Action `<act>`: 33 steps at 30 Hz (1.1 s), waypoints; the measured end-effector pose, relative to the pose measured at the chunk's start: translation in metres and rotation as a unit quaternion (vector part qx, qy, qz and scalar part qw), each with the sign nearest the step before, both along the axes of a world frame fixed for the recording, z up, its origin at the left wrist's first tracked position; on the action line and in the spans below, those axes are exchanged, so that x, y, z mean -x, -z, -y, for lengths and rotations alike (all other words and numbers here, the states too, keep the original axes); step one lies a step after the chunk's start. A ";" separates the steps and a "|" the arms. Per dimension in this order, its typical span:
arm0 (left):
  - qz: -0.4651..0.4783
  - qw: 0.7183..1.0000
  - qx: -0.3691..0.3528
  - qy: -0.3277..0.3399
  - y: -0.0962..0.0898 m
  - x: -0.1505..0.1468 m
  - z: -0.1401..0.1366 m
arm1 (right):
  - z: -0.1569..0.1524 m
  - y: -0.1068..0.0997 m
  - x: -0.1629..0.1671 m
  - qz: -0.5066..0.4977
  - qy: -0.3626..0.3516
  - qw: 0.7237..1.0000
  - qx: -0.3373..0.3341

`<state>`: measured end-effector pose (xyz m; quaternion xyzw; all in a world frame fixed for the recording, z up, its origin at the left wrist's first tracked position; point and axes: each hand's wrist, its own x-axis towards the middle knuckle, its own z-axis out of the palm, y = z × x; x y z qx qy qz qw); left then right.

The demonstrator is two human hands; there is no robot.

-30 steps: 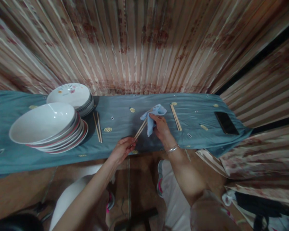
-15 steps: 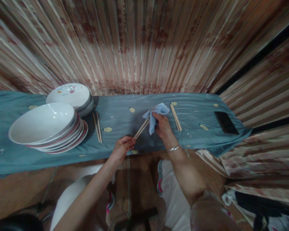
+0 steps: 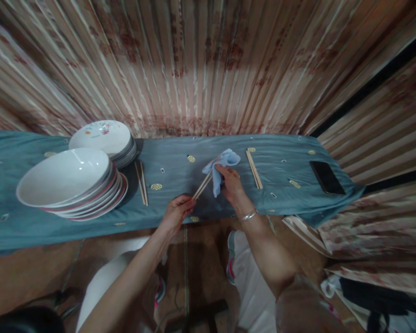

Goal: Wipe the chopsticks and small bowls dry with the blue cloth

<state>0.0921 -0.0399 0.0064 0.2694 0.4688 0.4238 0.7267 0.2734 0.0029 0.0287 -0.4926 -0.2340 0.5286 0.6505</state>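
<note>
Near the front edge of the cloth-covered table, my left hand (image 3: pixel 179 210) is closed on the lower ends of a pair of chopsticks (image 3: pixel 202 185). My right hand (image 3: pixel 230 182) pinches a light blue cloth (image 3: pixel 217 172) around their upper part, so the far ends are mostly hidden in it. Right of the cloth lie more wooden chopsticks (image 3: pixel 254 169), close together on the table. Two further chopsticks (image 3: pixel 142 183) rest slightly apart, left of my left hand.
A stack of large white bowls (image 3: pixel 65 180) stands on the left, with a stack of flower-patterned plates (image 3: pixel 104 138) behind it. A black phone (image 3: pixel 327 177) lies at the right end of the blue-green tablecloth (image 3: pixel 173 152). Pleated curtains (image 3: pixel 201 69) hang behind.
My right hand and the blue cloth have slid slightly toward my left hand, down along the chopsticks. My left hand stays almost still.
</note>
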 end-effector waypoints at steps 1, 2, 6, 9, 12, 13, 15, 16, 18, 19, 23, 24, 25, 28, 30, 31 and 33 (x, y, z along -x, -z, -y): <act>0.002 1.000 0.003 -0.002 0.000 0.000 -0.001 | 0.001 -0.001 0.003 -0.004 -0.005 1.000 0.005; 0.004 1.000 0.005 -0.003 0.001 -0.001 -0.001 | 0.002 -0.002 0.006 -0.008 -0.011 1.000 0.008; 0.008 1.000 0.011 -0.005 0.002 -0.002 -0.004 | 0.007 -0.004 0.017 -0.025 -0.040 0.999 0.011; 0.009 1.000 0.016 -0.007 0.002 -0.001 -0.006 | 0.009 -0.002 0.024 -0.017 -0.059 0.998 0.011; 0.016 1.000 0.019 -0.010 0.001 -0.001 -0.007 | 0.011 0.001 0.030 -0.018 -0.071 0.997 0.019; 0.019 1.000 0.020 -0.013 0.000 -0.001 -0.008 | 0.012 0.003 0.033 -0.022 -0.077 0.997 0.023; 0.023 0.999 0.023 -0.020 -0.001 -0.001 -0.008 | 0.014 0.005 0.038 -0.027 -0.091 0.995 0.028; 0.024 0.999 0.023 -0.022 -0.002 -0.002 -0.009 | 0.016 0.006 0.040 -0.025 -0.101 0.994 0.028; 0.031 0.999 0.019 -0.023 -0.004 -0.002 -0.009 | 0.019 0.008 0.045 -0.017 -0.119 0.992 0.026; 0.038 0.999 0.015 -0.023 -0.004 -0.001 -0.009 | 0.020 0.008 0.048 -0.014 -0.126 0.992 0.024; 0.068 0.997 -0.001 -0.022 -0.006 0.000 -0.009 | 0.025 0.008 0.054 -0.012 -0.138 0.990 0.028; 0.070 0.997 -0.003 -0.020 -0.006 0.000 -0.008 | 0.026 0.008 0.054 -0.012 -0.138 0.990 0.031; 0.072 0.997 -0.004 -0.019 -0.006 0.000 -0.008 | 0.026 0.008 0.055 -0.011 -0.139 0.990 0.034; 0.075 0.997 -0.005 -0.017 -0.005 0.001 -0.007 | 0.027 0.007 0.055 -0.004 -0.142 0.989 0.040; 0.078 0.997 -0.007 -0.016 -0.004 0.001 -0.007 | 0.027 0.007 0.054 -0.001 -0.143 0.989 0.043; 0.079 0.997 -0.009 -0.015 -0.004 0.001 -0.007 | 0.026 0.007 0.054 0.000 -0.144 0.989 0.043; 0.081 0.997 -0.012 -0.011 -0.003 0.001 -0.007 | 0.026 0.007 0.053 0.003 -0.144 0.989 0.042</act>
